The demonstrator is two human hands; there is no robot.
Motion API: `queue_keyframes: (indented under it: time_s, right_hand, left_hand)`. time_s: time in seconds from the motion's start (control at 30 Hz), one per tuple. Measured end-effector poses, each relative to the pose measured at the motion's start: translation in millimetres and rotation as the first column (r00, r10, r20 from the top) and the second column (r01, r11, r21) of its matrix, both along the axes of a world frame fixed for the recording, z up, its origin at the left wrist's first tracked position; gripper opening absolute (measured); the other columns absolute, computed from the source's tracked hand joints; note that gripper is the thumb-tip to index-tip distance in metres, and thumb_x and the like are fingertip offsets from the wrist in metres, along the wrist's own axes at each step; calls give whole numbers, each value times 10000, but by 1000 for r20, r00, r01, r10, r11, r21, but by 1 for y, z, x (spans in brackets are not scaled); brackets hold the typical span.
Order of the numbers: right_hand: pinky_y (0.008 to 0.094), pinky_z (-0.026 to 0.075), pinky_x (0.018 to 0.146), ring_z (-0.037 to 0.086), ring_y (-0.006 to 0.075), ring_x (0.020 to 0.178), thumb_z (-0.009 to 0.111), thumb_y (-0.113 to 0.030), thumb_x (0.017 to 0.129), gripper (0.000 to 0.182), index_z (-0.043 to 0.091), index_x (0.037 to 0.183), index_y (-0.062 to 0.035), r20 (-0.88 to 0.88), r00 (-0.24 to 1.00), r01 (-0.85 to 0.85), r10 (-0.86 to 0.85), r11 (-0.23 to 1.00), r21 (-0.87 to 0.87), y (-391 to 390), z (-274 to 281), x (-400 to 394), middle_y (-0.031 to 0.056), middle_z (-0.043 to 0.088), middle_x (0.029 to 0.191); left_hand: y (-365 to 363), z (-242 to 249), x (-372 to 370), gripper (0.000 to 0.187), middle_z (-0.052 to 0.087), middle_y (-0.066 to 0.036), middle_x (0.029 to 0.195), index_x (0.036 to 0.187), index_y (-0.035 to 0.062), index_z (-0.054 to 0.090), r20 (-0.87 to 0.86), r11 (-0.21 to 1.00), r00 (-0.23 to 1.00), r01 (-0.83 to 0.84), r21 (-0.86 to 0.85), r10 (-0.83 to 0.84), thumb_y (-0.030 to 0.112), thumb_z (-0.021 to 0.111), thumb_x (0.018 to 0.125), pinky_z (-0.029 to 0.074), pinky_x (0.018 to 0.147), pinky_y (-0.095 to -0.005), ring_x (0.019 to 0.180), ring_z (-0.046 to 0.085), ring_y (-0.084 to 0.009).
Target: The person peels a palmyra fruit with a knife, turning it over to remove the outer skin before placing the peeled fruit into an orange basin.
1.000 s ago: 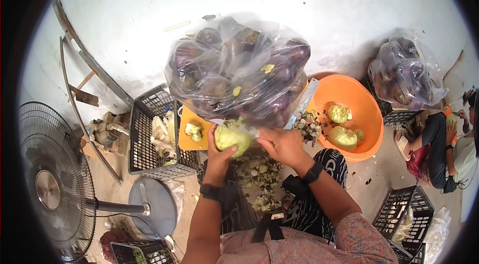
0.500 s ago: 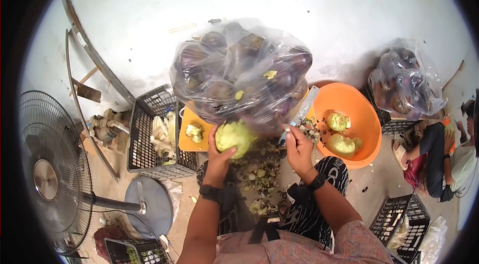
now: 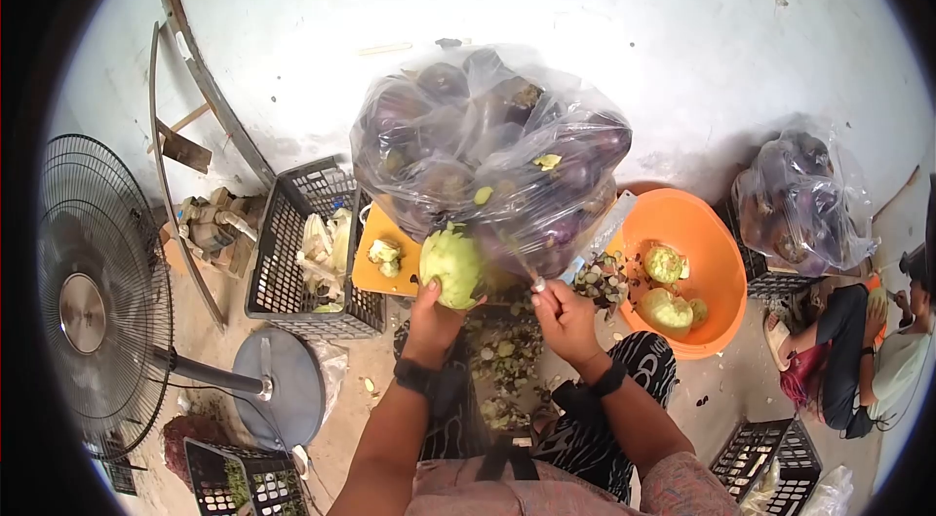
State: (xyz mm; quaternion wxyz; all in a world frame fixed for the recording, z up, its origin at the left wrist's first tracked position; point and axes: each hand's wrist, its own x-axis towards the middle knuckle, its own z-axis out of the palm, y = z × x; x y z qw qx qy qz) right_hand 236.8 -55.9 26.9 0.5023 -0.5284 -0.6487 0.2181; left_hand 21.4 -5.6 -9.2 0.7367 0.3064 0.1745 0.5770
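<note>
Two bagfuls of eggplants (image 3: 487,150) nearby

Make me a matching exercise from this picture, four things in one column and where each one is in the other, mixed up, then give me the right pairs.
Things:
1. peeled green vegetable
2. orange bowl
3. standing fan
4. clear bag of purple vegetables

Places:
A. far left of the view, on a round base
B. in the left hand
C. straight ahead against the white wall, above both hands
D. right of the right hand, with peeled pieces inside

Pairs: 1-B, 2-D, 3-A, 4-C
</note>
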Motion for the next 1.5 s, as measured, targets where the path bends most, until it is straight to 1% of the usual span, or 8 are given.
queue_keyframes:
  time_s: [0.2,0.4,0.53,0.6,0.83,1.2,1.23,1.5]
  right_hand:
    - [219,464,608,533,33,669,702,-81,857,270,612,1098,-1,-266,963,-68,50,996,-62,10,8,-27,38,642,733]
    - [203,462,626,509,18,711,702,-59,855,243,616,1069,14,-353,931,-107,89,994,-33,25,14,-49,26,649,751]
    - [202,408,585,440,13,672,656,-47,890,154,611,1024,12,-356,930,-94,87,996,-2,33,9,-56,-30,568,744]
    - [252,459,585,500,50,620,661,-67,864,142,632,977,15,-278,960,-36,19,998,-55,38,5,-54,92,607,668]
    - [299,447,562,489,121,568,635,-71,861,91,629,911,4,-161,985,62,-60,998,7,54,-16,-42,108,573,636]
    - [205,335,540,342,27,624,745,-82,837,150,631,899,-7,-342,934,-132,105,989,-59,20,7,-45,-62,422,657]
    - [201,368,555,382,18,646,754,-89,828,233,658,1025,-9,-272,954,-129,126,992,7,21,1,-46,-54,493,697]
    - [239,451,577,485,60,603,766,-102,792,272,636,1010,-5,-280,958,-64,62,998,1,28,-7,-53,55,569,657]
  left_hand:
    - [-1,0,4,765,477,-123,1401,1473,106,310,1,998,999,-53,40,53,390,656,853,493,964,-492,1257,512,-310]
    - [2,8,2,838,452,-119,1392,1473,136,276,-67,994,994,-81,73,86,241,734,779,417,1046,-441,1278,472,-291]
    - [0,14,2,877,451,-115,1395,1478,126,269,-77,995,993,-85,51,89,239,749,753,395,1070,-432,1281,468,-288]
    - [1,12,1,889,449,-115,1396,1480,124,267,-89,995,992,-86,48,90,242,752,745,393,1072,-430,1284,465,-287]
    - [1,9,-1,895,435,-116,1409,1487,131,272,-126,994,987,-97,50,103,273,744,741,399,1061,-427,1295,454,-286]
    - [5,-7,-5,776,429,-113,1421,1473,131,290,40,1000,999,-19,12,19,271,686,820,375,1075,-435,1308,438,-291]
    - [4,-7,-4,762,433,-114,1417,1469,131,294,43,999,999,-34,13,33,261,679,826,379,1072,-436,1305,442,-291]
    - [6,-5,-4,789,449,-119,1407,1488,126,269,5,998,999,-40,45,39,212,683,822,392,1070,-430,1295,458,-293]
